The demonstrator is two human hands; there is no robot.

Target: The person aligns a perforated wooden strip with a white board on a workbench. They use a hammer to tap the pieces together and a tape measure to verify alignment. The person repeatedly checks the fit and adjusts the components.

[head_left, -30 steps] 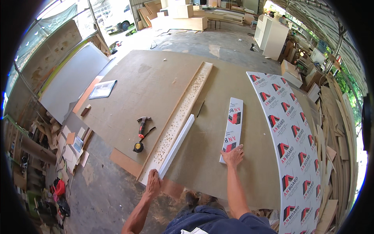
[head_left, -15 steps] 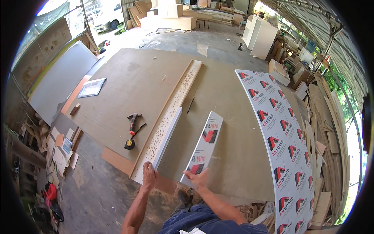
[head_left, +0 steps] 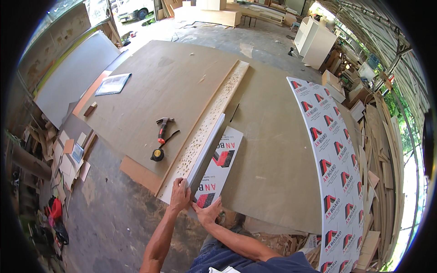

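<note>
A long white board strip (head_left: 205, 144) stands on edge along a longer speckled strip (head_left: 198, 142) with many small marks or holes. My left hand (head_left: 180, 194) closes round the near end of the white strip. Beside it, my right hand (head_left: 208, 211) grips the near end of a shorter board strip (head_left: 222, 159) covered in printed film. That film-covered strip lies close to the right side of the white one, tilted slightly. The two hands are almost touching. Fingers under the boards are hidden.
The work surface is a big brown sheet (head_left: 268, 164). On its left lie a hammer (head_left: 162, 129), a tape measure (head_left: 157, 155), a plastic-covered sheet (head_left: 113, 84) and a small wood block (head_left: 90, 109). A thin dark stick (head_left: 235, 113) lies mid-sheet. At right stands a large printed panel (head_left: 334, 173).
My right hand has brought the film-covered strip leftward, up close to the white strip. My left hand stays at the white strip's end. The whole view has shifted slightly.
</note>
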